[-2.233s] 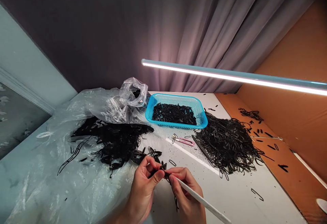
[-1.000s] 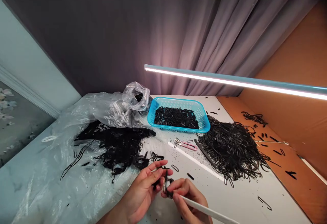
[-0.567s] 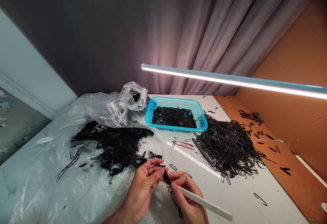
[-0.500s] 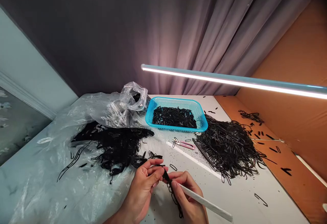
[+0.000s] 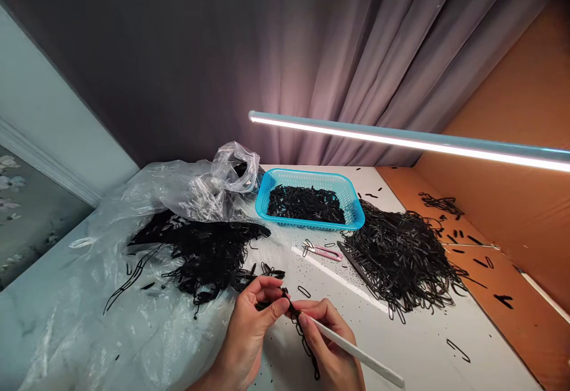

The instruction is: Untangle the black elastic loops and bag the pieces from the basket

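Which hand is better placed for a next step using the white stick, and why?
Probably the right hand: it holds the white stick, one end near the black piece. The left hand pinches that piece, so seems suited to steadying it.

White table (image 5: 383, 349): clear plastic sheet (image 5: 146, 343) left, blue basket (image 5: 307, 226) toward back, pink snips (image 5: 328, 253), black loop heap (image 5: 403, 260) right.

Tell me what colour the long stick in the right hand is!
Whitish: the stick shows best in the head view.
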The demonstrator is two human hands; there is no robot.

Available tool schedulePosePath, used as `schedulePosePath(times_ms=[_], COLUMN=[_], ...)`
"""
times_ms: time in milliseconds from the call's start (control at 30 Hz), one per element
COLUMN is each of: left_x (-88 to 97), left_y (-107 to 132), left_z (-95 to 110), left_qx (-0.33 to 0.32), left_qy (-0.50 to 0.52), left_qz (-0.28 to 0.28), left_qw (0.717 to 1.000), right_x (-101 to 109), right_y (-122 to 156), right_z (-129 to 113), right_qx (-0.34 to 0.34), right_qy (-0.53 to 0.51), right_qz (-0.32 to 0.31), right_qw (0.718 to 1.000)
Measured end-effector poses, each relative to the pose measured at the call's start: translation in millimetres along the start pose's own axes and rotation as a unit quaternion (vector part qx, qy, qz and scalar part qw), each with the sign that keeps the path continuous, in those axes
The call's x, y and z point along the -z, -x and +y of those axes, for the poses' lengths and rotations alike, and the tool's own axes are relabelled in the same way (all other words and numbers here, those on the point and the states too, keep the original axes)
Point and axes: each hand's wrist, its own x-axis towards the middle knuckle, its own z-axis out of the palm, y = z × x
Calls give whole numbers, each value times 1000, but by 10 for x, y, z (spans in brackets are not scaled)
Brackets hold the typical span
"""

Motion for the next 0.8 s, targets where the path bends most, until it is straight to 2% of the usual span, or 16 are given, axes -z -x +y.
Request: schedulePosePath(times_ms=[233, 367, 467, 567, 667, 800], left_x=[26, 44, 49, 54, 69, 109], left_y=[11, 20, 33, 45, 50, 56], left_z=[-29, -57, -36, 17, 57, 72], left_qx=[-8, -15, 33, 84, 85, 83], left_qy=[-14, -33, -14, 24, 53, 55], left_qz=[-1, -4, -28, -87, -137, -153], left_qw=[1000, 999, 999, 992, 986, 983], right_x=[19, 33, 25, 12, 12, 57], right_y=[1, -11, -27, -37, -28, -27], right_z=[-25, 32, 67, 64, 41, 37], right_qx=[12, 41, 70, 60, 40, 40], right_qy=[36, 137, 197, 178, 121, 90], right_qz=[-5, 11, 37, 54, 43, 46], right_qw=[999, 990, 977, 981, 991, 994])
